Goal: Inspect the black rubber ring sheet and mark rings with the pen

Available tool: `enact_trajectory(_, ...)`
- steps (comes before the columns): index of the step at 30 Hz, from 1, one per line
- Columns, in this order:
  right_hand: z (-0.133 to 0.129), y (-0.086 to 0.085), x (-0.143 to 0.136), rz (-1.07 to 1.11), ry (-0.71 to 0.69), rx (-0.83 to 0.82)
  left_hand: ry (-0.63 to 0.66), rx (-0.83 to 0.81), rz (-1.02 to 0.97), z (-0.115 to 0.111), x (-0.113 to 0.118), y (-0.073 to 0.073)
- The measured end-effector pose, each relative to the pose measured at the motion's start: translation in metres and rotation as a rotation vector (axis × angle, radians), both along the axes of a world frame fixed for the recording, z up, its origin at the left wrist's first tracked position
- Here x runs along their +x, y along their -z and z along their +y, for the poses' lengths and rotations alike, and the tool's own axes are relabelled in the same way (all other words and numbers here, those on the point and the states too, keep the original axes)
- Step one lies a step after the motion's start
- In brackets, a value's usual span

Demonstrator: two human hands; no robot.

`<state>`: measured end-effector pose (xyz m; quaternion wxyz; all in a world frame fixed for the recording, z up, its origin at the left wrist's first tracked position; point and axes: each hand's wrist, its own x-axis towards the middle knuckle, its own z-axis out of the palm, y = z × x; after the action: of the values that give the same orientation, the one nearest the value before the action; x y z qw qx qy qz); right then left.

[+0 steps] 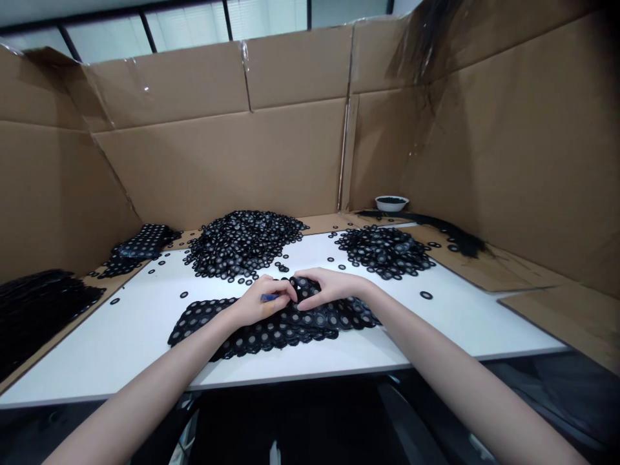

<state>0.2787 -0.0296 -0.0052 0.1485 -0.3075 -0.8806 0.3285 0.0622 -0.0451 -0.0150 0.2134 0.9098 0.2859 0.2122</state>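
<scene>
A black sheet made of joined rings lies along the front of the white table, its rows showing pale round holes. My left hand rests over its middle with fingers curled closed around a small blue stick-like tool; the tool's tip is hidden. Facing it, my right hand curves its thumb and fingers around a raised part of the sheet. The fingertips of both hands come close together there. Exactly what passes between them is too small to make out.
Behind my hands rises a large heap of loose black rings, with a smaller heap to its right. Black strands and a white bowl lie back right. Folded ring sheets and a dark stack sit left. Cardboard walls enclose the table.
</scene>
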Motion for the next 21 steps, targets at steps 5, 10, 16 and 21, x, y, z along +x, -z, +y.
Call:
enact_trajectory(5,-0.0004,-0.0003,0.0000,-0.001,-0.008,0.005,0.000,0.003,-0.006,0.0001,0.0003,0.0003)
enact_trajectory(10,-0.0009,-0.0016,-0.0004,-0.024,0.002,0.011,-0.001,0.010,-0.019,0.0015,-0.0002,0.0025)
enact_trajectory(16,-0.0010,-0.0016,-0.0001,-0.042,0.007,0.022,0.017,-0.040,-0.085,0.0020,0.0001,0.0026)
enact_trajectory(21,0.0005,0.0010,0.0000,-0.034,0.014,0.032,0.006,-0.137,-0.161,0.0027,-0.0011,0.0044)
